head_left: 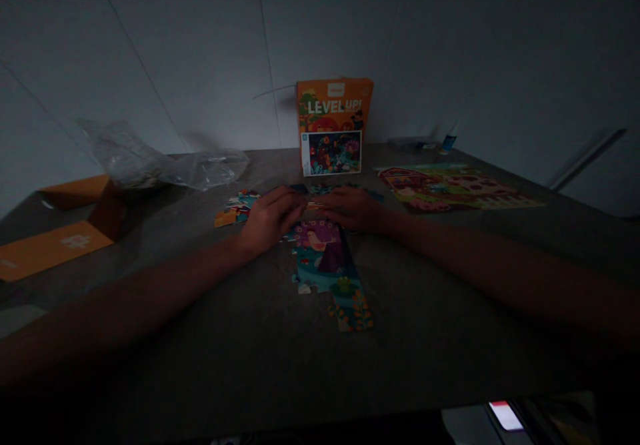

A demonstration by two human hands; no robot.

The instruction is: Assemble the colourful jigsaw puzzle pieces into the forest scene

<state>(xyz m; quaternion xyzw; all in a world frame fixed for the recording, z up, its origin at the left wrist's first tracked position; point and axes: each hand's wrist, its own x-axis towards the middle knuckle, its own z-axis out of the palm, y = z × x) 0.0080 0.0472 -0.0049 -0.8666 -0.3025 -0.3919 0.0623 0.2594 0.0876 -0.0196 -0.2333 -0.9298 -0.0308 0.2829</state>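
My left hand [276,215] and my right hand [353,209] meet over the table, just in front of the upright puzzle box. Between their fingertips is what looks like a small stack of jigsaw pieces [315,205], seen edge-on. Fingers of both hands are closed around it. Below them lies a partly joined jigsaw puzzle [320,258] with a bird, a purple shape and orange plants; its upper part is covered by my hands. Loose jigsaw pieces [233,211] lie left of my left hand.
An orange puzzle box [335,108] stands against the wall with a picture card [332,153] at its front. Right of it lies another assembled puzzle [450,188], with a small bottle [449,141] behind. On the left are clear plastic bags [205,168] and an open orange box [60,241].
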